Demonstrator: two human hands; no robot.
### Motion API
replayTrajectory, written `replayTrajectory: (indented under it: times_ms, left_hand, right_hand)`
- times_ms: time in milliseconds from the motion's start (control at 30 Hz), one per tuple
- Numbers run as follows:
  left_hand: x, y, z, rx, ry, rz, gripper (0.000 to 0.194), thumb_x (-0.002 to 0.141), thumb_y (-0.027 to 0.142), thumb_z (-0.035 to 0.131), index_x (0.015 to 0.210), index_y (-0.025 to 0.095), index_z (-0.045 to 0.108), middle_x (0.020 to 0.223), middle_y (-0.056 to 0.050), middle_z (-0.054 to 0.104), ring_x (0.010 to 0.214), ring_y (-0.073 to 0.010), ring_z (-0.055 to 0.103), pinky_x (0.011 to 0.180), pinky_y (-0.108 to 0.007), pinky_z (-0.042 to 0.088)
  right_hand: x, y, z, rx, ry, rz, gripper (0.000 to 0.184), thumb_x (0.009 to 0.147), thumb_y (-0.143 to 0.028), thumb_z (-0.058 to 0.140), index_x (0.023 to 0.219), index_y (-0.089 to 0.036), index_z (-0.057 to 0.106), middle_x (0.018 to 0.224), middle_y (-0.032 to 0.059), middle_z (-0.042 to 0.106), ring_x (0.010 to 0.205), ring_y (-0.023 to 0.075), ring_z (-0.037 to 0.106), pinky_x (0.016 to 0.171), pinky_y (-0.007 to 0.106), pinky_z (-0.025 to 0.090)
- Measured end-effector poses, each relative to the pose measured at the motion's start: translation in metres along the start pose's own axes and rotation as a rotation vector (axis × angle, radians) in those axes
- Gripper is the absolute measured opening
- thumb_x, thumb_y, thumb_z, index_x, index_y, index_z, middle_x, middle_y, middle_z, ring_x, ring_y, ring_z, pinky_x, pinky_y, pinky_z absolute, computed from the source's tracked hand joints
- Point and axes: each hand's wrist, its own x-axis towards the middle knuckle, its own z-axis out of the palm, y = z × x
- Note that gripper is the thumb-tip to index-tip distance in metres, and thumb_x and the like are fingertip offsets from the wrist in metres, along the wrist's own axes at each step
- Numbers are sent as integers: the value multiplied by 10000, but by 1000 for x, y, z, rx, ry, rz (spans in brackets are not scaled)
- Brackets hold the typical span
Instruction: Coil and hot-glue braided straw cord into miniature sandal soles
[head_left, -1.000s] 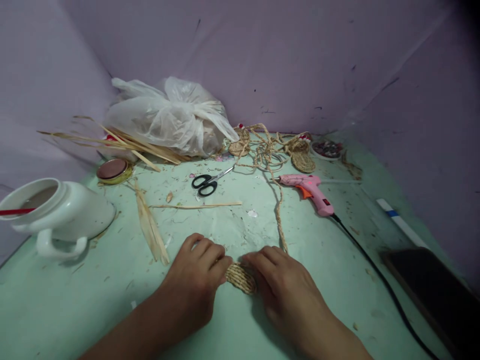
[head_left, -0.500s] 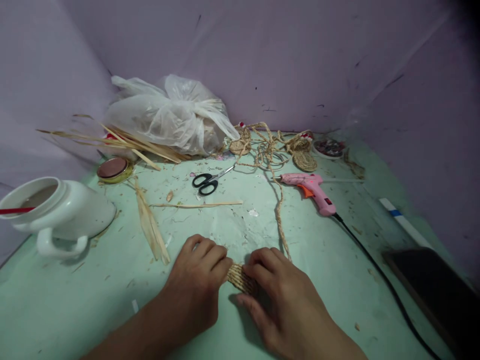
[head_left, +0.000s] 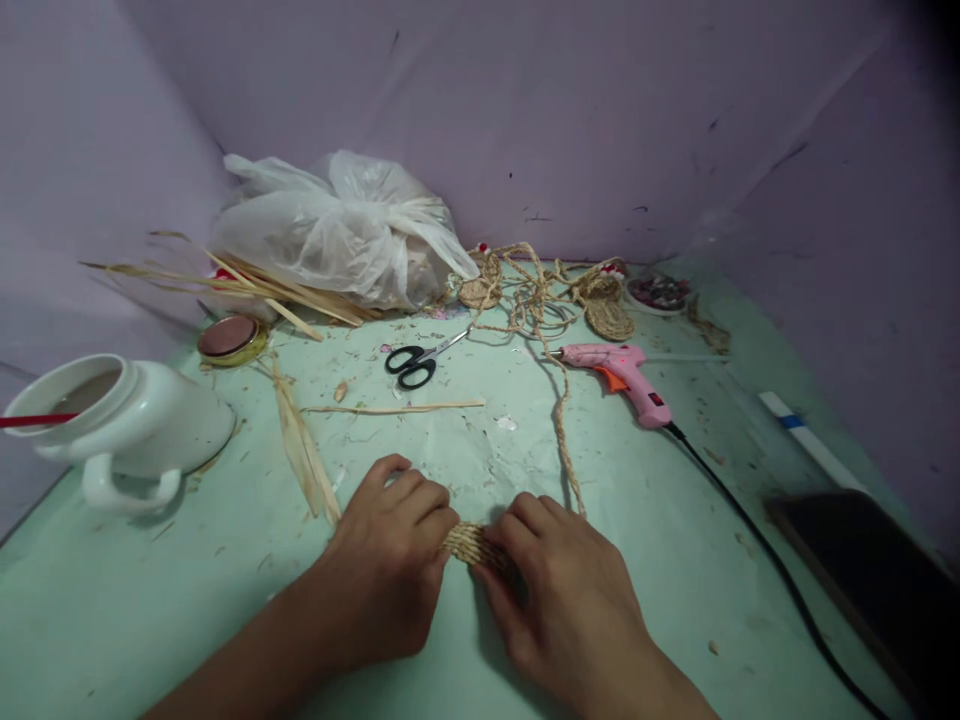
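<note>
A small flat piece of coiled straw braid [head_left: 466, 543] is stretched between my two hands, just above the green tabletop. My left hand [head_left: 401, 560] grips its left end with curled fingers. At the right end, my right hand [head_left: 559, 570] pinches it between thumb and fingers. Both ends of the piece are covered by my fingers. From behind my right hand a long straw braid [head_left: 562, 430] runs back to a tangled heap of braid [head_left: 536, 300] near the wall.
A pink glue gun [head_left: 619, 378] lies right of the braid, its black cord [head_left: 757, 540] trailing past a dark phone-like slab [head_left: 862, 580]. Black-handled scissors [head_left: 420, 365] lie mid-table. Left stand a white jug [head_left: 157, 420] and a plastic bag [head_left: 345, 230] beside dry straw strips [head_left: 292, 290].
My right thumb has closed in under the braid piece. The piece now sits slightly higher and further left, more level between my hands.
</note>
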Motion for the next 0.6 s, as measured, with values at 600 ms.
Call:
replayTrajectory:
  times_ms: [600]
  left_hand:
    - [-2,7,3,12,78,-43,115,689,126,523,757,155,611,718,-53,576,705,-205,509,787,-449,389]
  right_hand:
    - [-1,4,0,-2,30,-56,110,795,-217,541,870,-197,619,879,62,605,821,232,491,716,368,345]
